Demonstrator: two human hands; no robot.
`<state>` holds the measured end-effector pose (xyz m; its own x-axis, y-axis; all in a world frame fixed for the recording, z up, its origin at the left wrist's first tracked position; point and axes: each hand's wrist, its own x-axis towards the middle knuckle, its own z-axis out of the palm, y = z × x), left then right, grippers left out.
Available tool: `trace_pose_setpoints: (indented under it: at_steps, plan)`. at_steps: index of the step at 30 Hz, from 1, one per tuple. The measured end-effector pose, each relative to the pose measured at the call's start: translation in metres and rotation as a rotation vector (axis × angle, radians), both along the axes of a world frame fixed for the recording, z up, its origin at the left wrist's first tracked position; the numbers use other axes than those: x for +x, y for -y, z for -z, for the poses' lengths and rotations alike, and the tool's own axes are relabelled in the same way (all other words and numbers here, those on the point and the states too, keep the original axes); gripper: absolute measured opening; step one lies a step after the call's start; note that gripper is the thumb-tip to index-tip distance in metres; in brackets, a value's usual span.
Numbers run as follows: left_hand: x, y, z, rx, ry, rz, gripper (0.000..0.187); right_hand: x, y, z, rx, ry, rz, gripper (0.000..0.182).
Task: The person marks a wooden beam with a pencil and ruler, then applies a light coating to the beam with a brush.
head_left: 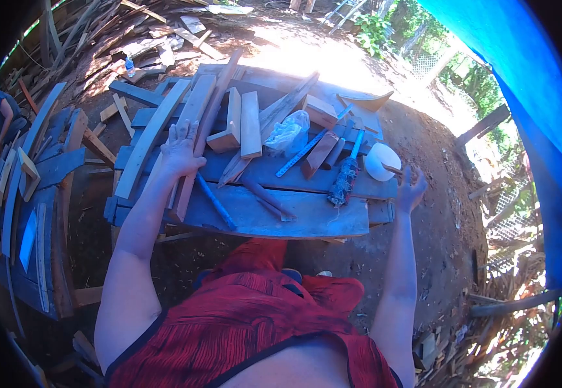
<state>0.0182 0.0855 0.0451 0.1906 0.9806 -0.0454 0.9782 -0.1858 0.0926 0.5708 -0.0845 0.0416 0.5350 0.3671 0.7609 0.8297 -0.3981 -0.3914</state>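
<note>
My left hand (182, 152) rests with fingers spread on long wooden boards (195, 107) at the left of the workbench (307, 213). At the bench's right end, my right hand (411, 191) has its fingers curled around the end of a thin brown stick (393, 170). This stick reaches over a round white tub (382, 158). Left of the tub lies a blue-handled tool (357, 143) with a dark, shaggy lower part. A blue rod (216, 204) and a dark tapered piece (268, 199) lie near the front edge, below my left hand.
Short wood blocks (250, 123), a clear plastic bag (287, 132) and a thin blue strip (301, 153) crowd the bench's middle. Another bench (54, 169) with wood stands left, a person's arm (6, 119) beyond it. Scrap wood (125, 42) piles up behind; a blue tarp (520, 71) hangs right.
</note>
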Motion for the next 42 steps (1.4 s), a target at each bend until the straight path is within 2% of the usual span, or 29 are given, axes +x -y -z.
trace_pose_setpoints:
  at_steps: [4,6,8,10,11,13,14,16,18,20,22,23,25,27,29,32,34,35,37,38,40,41,42]
  plan:
    - [0.001,-0.001,0.001,0.01,-0.017,0.013,0.106,-0.043,0.019,-0.026,0.122,-0.053,-0.139,0.045]
    - [0.005,0.002,-0.004,-0.008,-0.041,-0.014,0.106,-0.059,0.021,-0.024,0.061,0.132,-0.359,0.043]
    - [0.006,0.001,-0.003,-0.012,-0.054,-0.011,0.105,-0.096,0.023,-0.022,-0.066,-0.217,-0.533,0.045]
    - [0.004,0.0,0.001,-0.001,-0.044,-0.009,0.105,-0.113,0.018,0.0,-0.216,-0.188,-0.572,0.048]
    - [0.004,0.0,0.0,0.0,-0.049,-0.013,0.105,-0.118,0.014,0.015,-0.214,-0.192,-0.577,0.048]
    - [0.005,0.002,-0.002,-0.007,-0.055,-0.015,0.105,-0.126,0.007,0.042,-0.351,-0.03,-0.548,0.055]
    - [0.004,0.002,-0.002,-0.003,-0.059,-0.021,0.105,-0.131,0.004,0.053,-0.347,-0.031,-0.554,0.055]
    - [0.005,0.002,-0.002,0.0,-0.064,-0.002,0.105,-0.142,0.003,0.071,-0.531,-0.105,-0.423,0.062]
    - [0.0,0.0,0.001,0.026,0.0,0.015,0.102,-0.149,0.003,0.084,-0.542,-0.163,-0.409,0.065]
    - [0.0,-0.001,0.002,0.05,0.065,0.033,0.098,-0.154,0.004,0.089,-0.489,-0.111,-0.359,0.066]
    - [0.006,0.001,-0.002,0.193,0.204,-0.03,0.082,-0.152,0.007,0.094,-0.47,-0.099,-0.364,0.066]
    - [0.014,0.001,-0.006,0.202,0.201,-0.022,0.082,-0.15,0.006,0.094,-0.45,-0.079,-0.367,0.066]
    - [0.039,0.001,-0.017,0.512,0.321,0.276,0.064,-0.148,0.005,0.094,-0.425,-0.071,-0.367,0.064]
    - [0.081,0.003,-0.03,0.324,0.591,0.391,0.057,-0.149,0.007,0.096,-0.409,-0.066,-0.369,0.063]
    - [0.125,0.01,-0.044,0.151,0.548,0.446,0.063,-0.148,0.006,0.094,-0.419,-0.068,-0.36,0.061]
    - [0.178,-0.017,-0.023,0.034,0.581,0.565,0.067,-0.149,0.006,0.092,-0.421,-0.095,-0.352,0.06]
    - [0.202,-0.031,-0.015,0.045,0.319,0.532,0.073,-0.149,0.007,0.091,-0.422,-0.103,-0.346,0.061]
    - [0.21,-0.034,-0.014,0.044,0.317,0.536,0.073,-0.149,0.007,0.091,-0.423,-0.107,-0.346,0.061]
    - [0.222,-0.038,-0.019,-0.094,0.171,0.439,0.063,-0.149,0.007,0.091,-0.417,-0.115,-0.351,0.06]
    - [0.225,-0.053,-0.005,-0.092,0.171,0.436,0.063,-0.148,0.006,0.091,-0.412,-0.123,-0.359,0.06]
    - [0.23,-0.093,0.036,-0.094,0.153,0.486,0.043,-0.147,0.006,0.089,-0.406,-0.129,-0.364,0.06]
    - [0.231,-0.104,0.03,-0.096,0.148,0.482,0.043,-0.147,0.007,0.089,-0.4,-0.137,-0.365,0.06]
    - [0.232,-0.115,0.021,-0.113,0.309,0.385,0.028,-0.147,0.006,0.09,-0.401,-0.145,-0.37,0.06]
